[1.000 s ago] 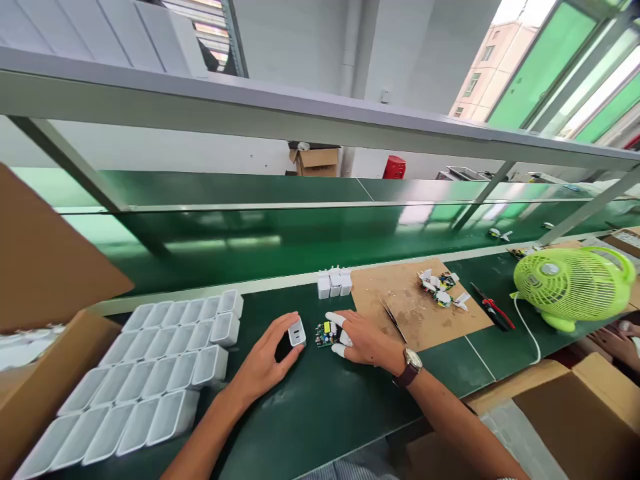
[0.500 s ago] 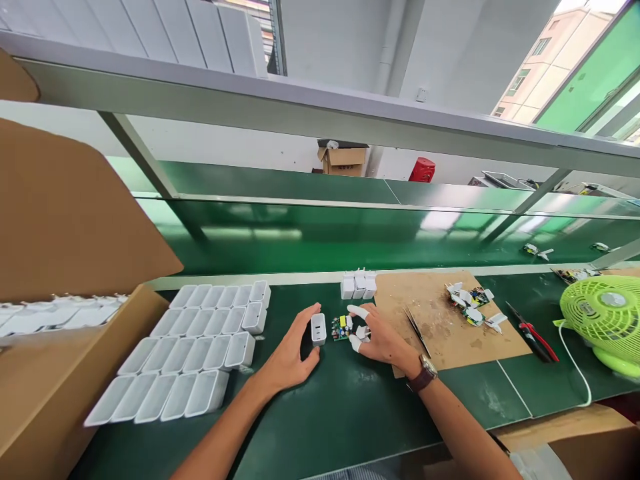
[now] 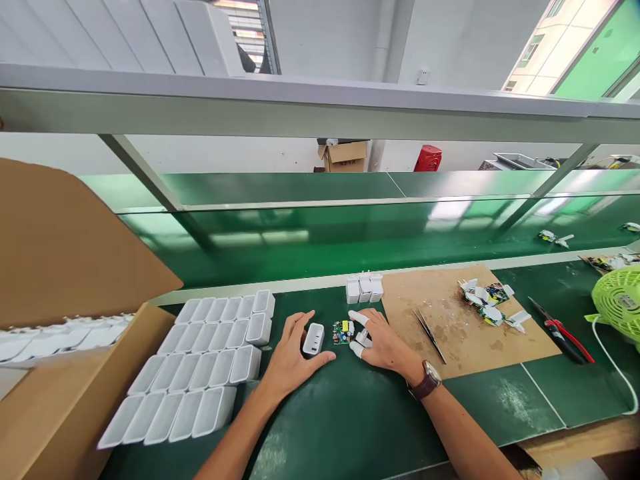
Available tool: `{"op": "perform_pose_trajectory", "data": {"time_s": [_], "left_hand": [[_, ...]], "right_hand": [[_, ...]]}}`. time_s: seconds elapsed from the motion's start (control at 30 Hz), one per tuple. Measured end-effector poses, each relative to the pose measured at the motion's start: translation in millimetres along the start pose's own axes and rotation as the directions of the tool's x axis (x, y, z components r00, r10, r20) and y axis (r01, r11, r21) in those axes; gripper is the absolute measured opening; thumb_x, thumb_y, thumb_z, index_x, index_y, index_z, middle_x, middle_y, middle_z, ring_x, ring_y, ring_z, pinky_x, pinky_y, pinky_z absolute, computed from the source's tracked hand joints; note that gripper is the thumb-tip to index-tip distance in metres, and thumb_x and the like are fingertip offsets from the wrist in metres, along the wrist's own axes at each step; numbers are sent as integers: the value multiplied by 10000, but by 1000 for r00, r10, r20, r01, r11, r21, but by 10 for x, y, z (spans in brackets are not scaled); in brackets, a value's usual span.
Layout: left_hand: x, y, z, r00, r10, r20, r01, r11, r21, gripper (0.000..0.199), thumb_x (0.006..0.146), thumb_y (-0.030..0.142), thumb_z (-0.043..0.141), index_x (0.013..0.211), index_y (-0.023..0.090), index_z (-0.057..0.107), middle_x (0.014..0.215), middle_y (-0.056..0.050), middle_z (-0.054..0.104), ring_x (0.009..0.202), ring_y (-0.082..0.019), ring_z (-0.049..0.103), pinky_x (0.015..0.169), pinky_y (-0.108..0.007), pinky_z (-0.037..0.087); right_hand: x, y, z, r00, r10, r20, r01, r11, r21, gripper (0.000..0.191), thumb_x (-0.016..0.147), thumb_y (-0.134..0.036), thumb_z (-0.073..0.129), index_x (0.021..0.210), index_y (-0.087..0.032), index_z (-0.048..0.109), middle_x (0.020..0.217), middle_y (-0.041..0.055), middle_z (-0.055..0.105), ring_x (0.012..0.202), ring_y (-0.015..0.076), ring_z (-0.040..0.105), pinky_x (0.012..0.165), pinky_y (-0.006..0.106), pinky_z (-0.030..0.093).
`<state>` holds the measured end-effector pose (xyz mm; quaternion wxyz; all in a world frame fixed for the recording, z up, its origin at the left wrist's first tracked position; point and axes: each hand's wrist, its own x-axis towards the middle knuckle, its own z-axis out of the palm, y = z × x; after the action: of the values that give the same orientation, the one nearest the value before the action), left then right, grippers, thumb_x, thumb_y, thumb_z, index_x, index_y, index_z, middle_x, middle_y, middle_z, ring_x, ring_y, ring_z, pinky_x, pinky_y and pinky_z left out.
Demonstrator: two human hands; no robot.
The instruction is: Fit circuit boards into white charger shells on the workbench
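A white charger housing [image 3: 313, 339] with port slots in its end face is between the thumb and fingers of my left hand [image 3: 291, 353], which curls loosely around it at table height. To its right, my right hand [image 3: 383, 340], with white finger cots on thumb and forefinger, pinches a white plug piece [image 3: 363, 338] joined to a small circuit board [image 3: 343, 332]. The board carries yellow and green parts. Left of my hands stand rows of open white housings [image 3: 207, 367]. Several assembled white chargers [image 3: 364, 289] stand together behind the right hand.
Tweezers [image 3: 429, 335] and several board-and-plug assemblies [image 3: 493, 303] lie on a brown board [image 3: 415, 287]. Red-handled pliers [image 3: 563, 330] and a green fan [image 3: 617, 300] are farther right. A cardboard box [image 3: 100, 393] flanks the left side; a shelf beam [image 3: 300, 110] crosses above.
The charger housing has turned and tilted within my left hand, and more port slots show on it. My right hand stays at the circuit board. The camera view has tilted.
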<state>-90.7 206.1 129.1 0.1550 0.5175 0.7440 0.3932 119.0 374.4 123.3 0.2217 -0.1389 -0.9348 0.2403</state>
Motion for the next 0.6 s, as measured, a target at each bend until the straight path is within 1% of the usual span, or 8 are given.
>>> {"op": "perform_pose_trajectory", "data": {"time_s": [0.03, 0.1, 0.17, 0.23, 0.3, 0.43, 0.5, 0.6], "left_hand": [[-1, 16, -20, 1000, -7, 29, 8, 1000, -23, 878, 742, 540, 860, 1476, 284, 452, 1404, -124, 503, 914, -207, 669, 811, -410, 616], [-2, 40, -56, 995, -26, 97, 32, 998, -62, 927, 710, 515, 890, 1478, 267, 433, 1320, -117, 570, 864, -200, 665, 758, -386, 607], [0, 45, -76, 986, -44, 160, 59, 994, -92, 830, 734, 466, 881, 1423, 241, 476, 1166, -85, 644, 885, -219, 674, 765, -378, 598], [8, 32, -74, 983, -43, 180, 61, 993, -99, 657, 791, 418, 838, 1344, 237, 536, 1091, -67, 672, 905, -228, 680, 787, -383, 597], [17, 11, -50, 992, 12, 122, -3, 997, -77, 547, 826, 392, 809, 1298, 250, 573, 1157, -79, 670, 984, -249, 679, 846, -412, 599], [30, -28, 31, 981, 192, -35, -192, 981, 17, 565, 883, 382, 766, 1388, 290, 530, 1336, -102, 617, 1247, -300, 612, 1053, -499, 540], [30, -38, 67, 968, 242, -66, -238, 969, 59, 569, 922, 361, 726, 1436, 296, 489, 1357, -110, 597, 1278, -296, 601, 1093, -504, 521], [25, -35, 97, 952, 292, -92, -283, 954, 98, 559, 948, 348, 695, 1457, 293, 471, 1344, -120, 585, 1264, -290, 608, 1085, -490, 535]], "right_hand": [[-5, 3, -1, 1000, -7, 7, 7, 1000, 0, 691, 816, -134, 692, 1462, -181, 452, 1315, 157, 613, 1187, 327, 568, 997, 545, 522], [-3, 9, 0, 1000, -11, 19, 11, 1000, -8, 677, 819, -132, 694, 1455, -182, 467, 1309, 159, 612, 1208, 334, 558, 1005, 553, 519], [11, 8, 2, 1000, -4, 14, 4, 1000, -16, 672, 818, -118, 676, 1455, -175, 469, 1233, 151, 633, 1147, 325, 580, 963, 543, 542], [32, -12, -6, 1000, -8, -26, 8, 1000, 0, 686, 812, -98, 654, 1464, -174, 454, 1197, 144, 639, 1095, 312, 590, 932, 529, 561], [57, -61, -30, 995, -16, -97, 21, 999, 45, 711, 806, -81, 639, 1476, -192, 433, 1227, 143, 628, 1112, 306, 587, 941, 521, 569], [96, -233, -94, 966, -21, -256, 55, 990, 126, 721, 855, -103, 626, 1517, -253, 384, 1288, 133, 599, 1200, 306, 576, 995, 525, 560], [101, -324, -108, 953, -53, -298, 94, 988, 125, 733, 877, -125, 630, 1540, -270, 354, 1289, 130, 602, 1192, 308, 583, 997, 537, 559], [90, -422, -98, 947, -118, -298, 139, 989, 52, 781, 874, -124, 625, 1574, -265, 311, 1297, 143, 608, 1180, 328, 582, 980, 562, 559]]}}
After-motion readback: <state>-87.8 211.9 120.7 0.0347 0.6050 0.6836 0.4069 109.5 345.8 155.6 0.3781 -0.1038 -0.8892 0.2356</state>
